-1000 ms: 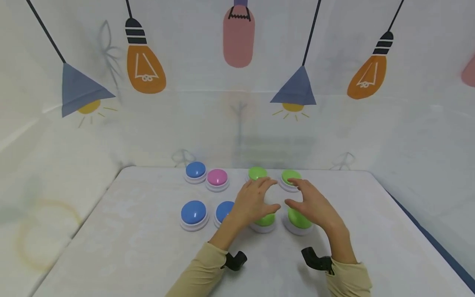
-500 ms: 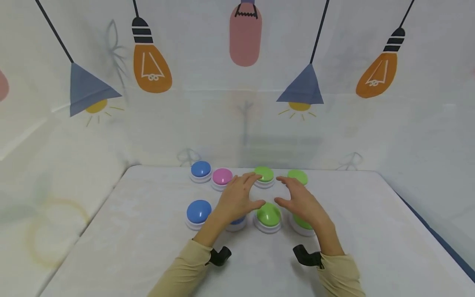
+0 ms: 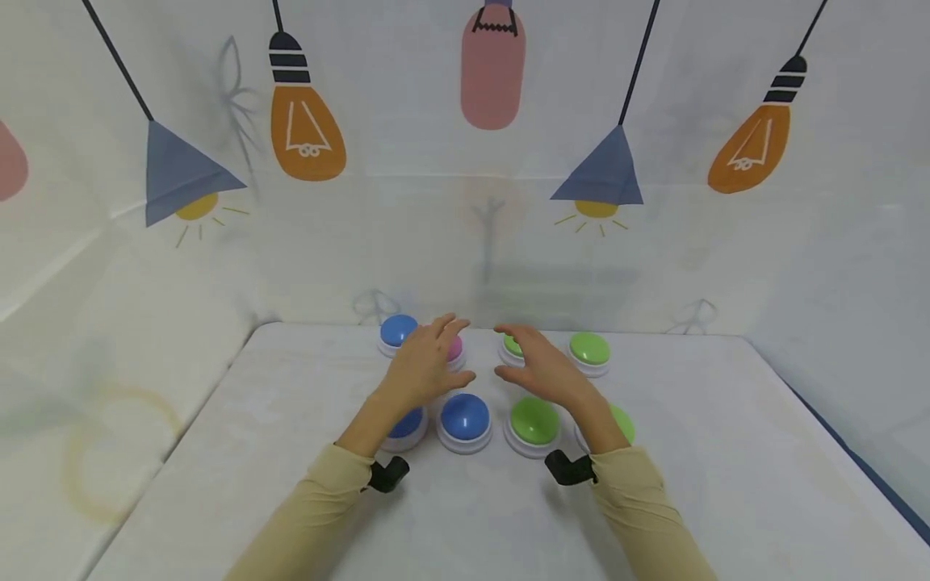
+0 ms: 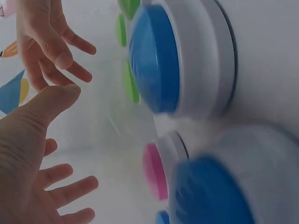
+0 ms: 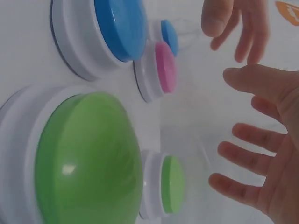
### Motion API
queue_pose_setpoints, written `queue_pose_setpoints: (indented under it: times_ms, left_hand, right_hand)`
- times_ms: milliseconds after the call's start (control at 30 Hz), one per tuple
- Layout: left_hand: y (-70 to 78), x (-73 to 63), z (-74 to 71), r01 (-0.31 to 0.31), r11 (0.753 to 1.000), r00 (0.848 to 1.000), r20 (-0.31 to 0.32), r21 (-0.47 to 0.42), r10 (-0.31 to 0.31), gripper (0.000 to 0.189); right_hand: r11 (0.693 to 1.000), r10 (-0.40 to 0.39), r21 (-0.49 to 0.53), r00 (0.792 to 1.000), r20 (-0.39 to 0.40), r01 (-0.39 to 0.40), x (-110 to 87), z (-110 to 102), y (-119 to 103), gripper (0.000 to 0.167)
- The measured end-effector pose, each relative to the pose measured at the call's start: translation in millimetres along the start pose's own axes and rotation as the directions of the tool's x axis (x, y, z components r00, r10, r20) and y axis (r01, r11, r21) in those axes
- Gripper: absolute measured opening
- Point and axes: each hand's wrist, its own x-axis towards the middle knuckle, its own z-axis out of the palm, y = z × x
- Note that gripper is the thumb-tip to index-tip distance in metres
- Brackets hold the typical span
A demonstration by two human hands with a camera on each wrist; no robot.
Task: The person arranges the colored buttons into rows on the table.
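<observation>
My left hand [image 3: 421, 363] hovers over the left buttons, fingers apart and gently curved, with nothing in it. It overlaps the pink button [image 3: 456, 348] and, at the front left, a blue button [image 3: 408, 424]. Level with it, my right hand [image 3: 545, 367] is also bare, its fingers loosely bent toward the left hand. That hand partly covers a back green button [image 3: 512, 347]. Just below the hands in the head view are another blue button [image 3: 465, 416] and a green button [image 3: 534, 420]. In the wrist views, both hands are apart from the domed tops.
The buttons sit in two rows on a white table [image 3: 465, 516]. At the back are a blue button [image 3: 397, 329] and a green button [image 3: 589, 348]; another green button [image 3: 622, 423] is behind the right forearm. A white curtain [image 3: 407, 242] with printed lamps hangs behind.
Both hands have moved left and a little farther back, from over the green buttons toward the pink and blue ones. The head view has turned slightly left.
</observation>
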Motion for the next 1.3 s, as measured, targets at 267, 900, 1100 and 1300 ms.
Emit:
queue_pose_setpoints:
  times_ms: [267, 900, 1100, 1300]
  left_hand:
    - [-31.8, -5.9, -12.4, 0.034, 0.997, 0.999, 0.006, 0.074, -0.035, 0.084]
    - [-95.0, -11.3, -22.0, 0.147, 0.982, 0.971, 0.17, 0.119, -0.166, 0.089]
    - [-107.7, -8.9, -19.6, 0.199, 0.971, 0.956, 0.191, 0.13, -0.222, 0.09]
    - [-117.6, -5.2, -12.8, 0.247, 0.964, 0.934, 0.243, 0.098, -0.264, 0.092]
  right_hand:
    - [0.998, -0.057, 0.032, 0.998, 0.012, 0.057, 33.7, 11.4, -9.0, 0.069]
    - [0.998, -0.063, -0.007, 0.996, 0.06, 0.064, 89.8, 47.4, -29.1, 0.073]
    - [0.998, -0.054, -0.032, 0.996, 0.074, 0.057, 105.5, 60.4, -41.2, 0.073]
    - [0.998, -0.008, -0.068, 0.996, 0.084, 0.014, 122.6, 77.3, -51.4, 0.074]
